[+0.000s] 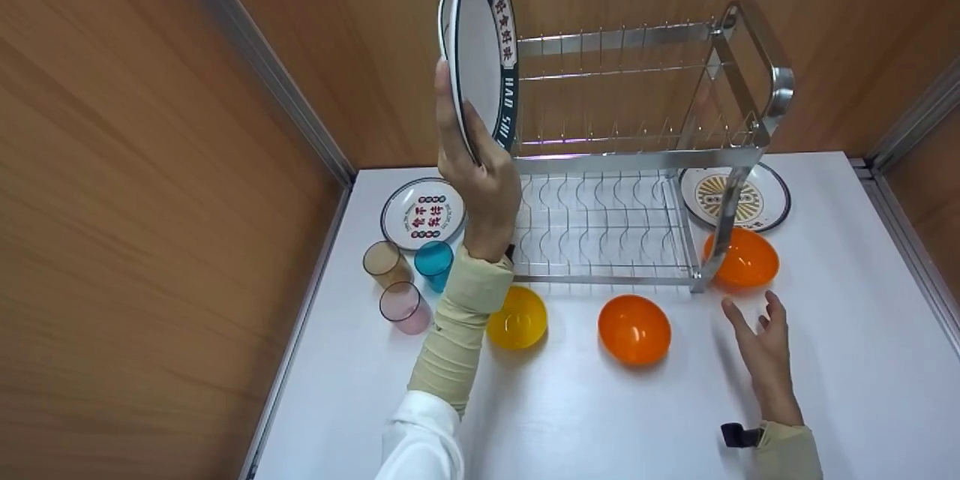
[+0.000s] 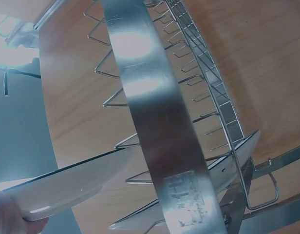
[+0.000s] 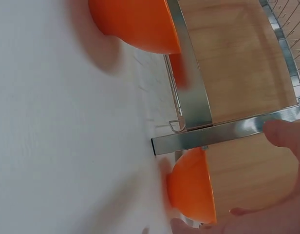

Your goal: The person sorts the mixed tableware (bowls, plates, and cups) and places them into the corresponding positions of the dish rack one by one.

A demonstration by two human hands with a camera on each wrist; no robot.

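My left hand (image 1: 487,187) grips a white plate (image 1: 478,52) with a dark lettered rim by its lower edge. The plate stands on edge at the upper tier's left end of the metal dish rack (image 1: 637,161). Another plate (image 1: 445,22) shows behind it; in the left wrist view, a plate (image 2: 140,217) leans in the rack's wires beside the held plate (image 2: 77,187). My right hand (image 1: 769,360) hovers with fingers spread just in front of an orange bowl (image 1: 746,259), holding nothing. That bowl sits by the rack's front right leg.
A second orange bowl (image 1: 634,330) and a yellow bowl (image 1: 517,319) stand before the rack. Left of it are brown (image 1: 386,264), pink (image 1: 405,309) and blue (image 1: 434,264) cups and a flat plate (image 1: 424,214). Another plate (image 1: 735,197) lies at right. Wooden walls enclose the white table.
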